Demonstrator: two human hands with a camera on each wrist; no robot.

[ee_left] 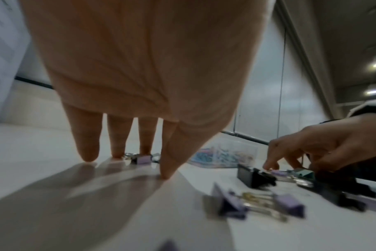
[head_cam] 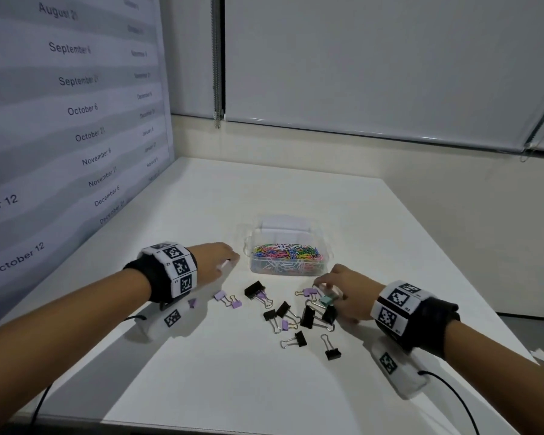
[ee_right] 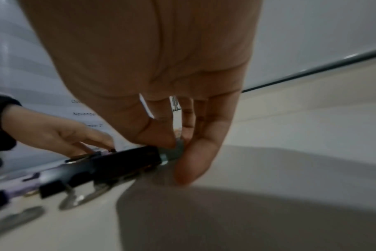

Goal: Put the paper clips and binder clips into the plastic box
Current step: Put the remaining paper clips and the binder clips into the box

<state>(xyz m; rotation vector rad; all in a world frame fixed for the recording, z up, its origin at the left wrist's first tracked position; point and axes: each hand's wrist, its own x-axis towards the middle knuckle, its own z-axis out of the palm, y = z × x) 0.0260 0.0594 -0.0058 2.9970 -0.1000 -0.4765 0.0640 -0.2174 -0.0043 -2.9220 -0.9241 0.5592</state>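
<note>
Wall chart (head_cam: 73, 120) left of the table, printed dates readable: "August 21", "September 6", "October 6", "October 21", "November 6", "November 21", "December 6", "October 12". Smaller date column blurred.

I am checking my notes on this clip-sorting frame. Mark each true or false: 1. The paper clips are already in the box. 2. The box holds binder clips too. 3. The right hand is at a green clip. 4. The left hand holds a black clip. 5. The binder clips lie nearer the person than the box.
1. True: the paper clips lie in the box.
2. False: only paper clips show inside.
3. True: the right hand pinches the green clip.
4. False: the left hand rests fingertips on the table.
5. True.
</note>
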